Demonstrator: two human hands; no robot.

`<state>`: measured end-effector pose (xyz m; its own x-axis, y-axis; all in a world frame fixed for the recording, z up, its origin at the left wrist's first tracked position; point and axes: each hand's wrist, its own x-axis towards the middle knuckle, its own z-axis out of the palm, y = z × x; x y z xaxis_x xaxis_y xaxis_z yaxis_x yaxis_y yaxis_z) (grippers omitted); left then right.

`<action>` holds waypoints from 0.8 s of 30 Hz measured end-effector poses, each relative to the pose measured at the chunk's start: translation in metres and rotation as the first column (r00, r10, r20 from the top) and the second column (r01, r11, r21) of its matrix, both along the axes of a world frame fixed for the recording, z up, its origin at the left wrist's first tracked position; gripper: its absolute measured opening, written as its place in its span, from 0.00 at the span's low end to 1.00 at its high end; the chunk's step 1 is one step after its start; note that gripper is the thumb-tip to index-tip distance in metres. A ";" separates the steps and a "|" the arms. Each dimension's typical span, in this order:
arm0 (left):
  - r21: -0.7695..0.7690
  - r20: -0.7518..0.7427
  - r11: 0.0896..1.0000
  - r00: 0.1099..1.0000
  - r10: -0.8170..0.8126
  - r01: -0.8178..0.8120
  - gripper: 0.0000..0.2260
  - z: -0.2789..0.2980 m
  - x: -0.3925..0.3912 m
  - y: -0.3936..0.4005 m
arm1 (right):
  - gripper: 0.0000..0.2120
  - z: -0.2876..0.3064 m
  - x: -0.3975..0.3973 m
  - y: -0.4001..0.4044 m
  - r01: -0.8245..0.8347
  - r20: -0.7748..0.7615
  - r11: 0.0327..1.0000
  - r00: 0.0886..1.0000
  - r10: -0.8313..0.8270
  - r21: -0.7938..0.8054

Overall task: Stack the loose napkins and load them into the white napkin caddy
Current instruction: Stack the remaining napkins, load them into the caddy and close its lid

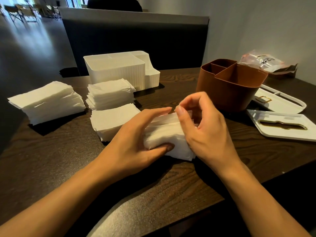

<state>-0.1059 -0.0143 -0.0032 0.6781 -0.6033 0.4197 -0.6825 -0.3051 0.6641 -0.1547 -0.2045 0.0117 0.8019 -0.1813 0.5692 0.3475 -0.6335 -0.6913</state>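
A person's left hand (136, 139) grips a bundle of white napkins (166, 135) at the middle of a dark wood-grain table (51, 159), thumb curled under the near edge and fingers laid straight along the top. The bundle's long axis runs from near the person toward the far side, angled slightly left. The right hand (203, 127) curls over the bundle's right side, thumb and forefinger nearly meeting above its far end; whether they pinch a sheet cannot be told. Three more napkin stacks lie to the left: one (46, 101) at the table's left edge, one (111, 94) just in front of the white napkin caddy (119, 69), one (112, 120) touching the held bundle. A brown divided caddy (229, 86) stands at right, two white lids (282, 125) beside it.
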 end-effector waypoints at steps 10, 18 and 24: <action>0.036 0.028 0.999 1.000 -0.005 0.004 0.33 0.001 0.003 0.001 | 0.11 0.011 -0.007 -0.015 -0.021 0.006 0.976 1.000 0.023 -0.217; 0.023 0.016 1.000 1.000 -0.020 0.019 0.31 0.001 0.002 0.002 | 0.10 0.017 -0.003 -0.023 -0.051 -0.016 0.946 0.999 0.049 -0.320; 0.018 -0.002 1.000 1.000 -0.002 0.002 0.32 0.001 0.002 0.002 | 0.07 0.020 -0.003 -0.022 -0.074 -0.035 0.894 0.997 0.066 -0.441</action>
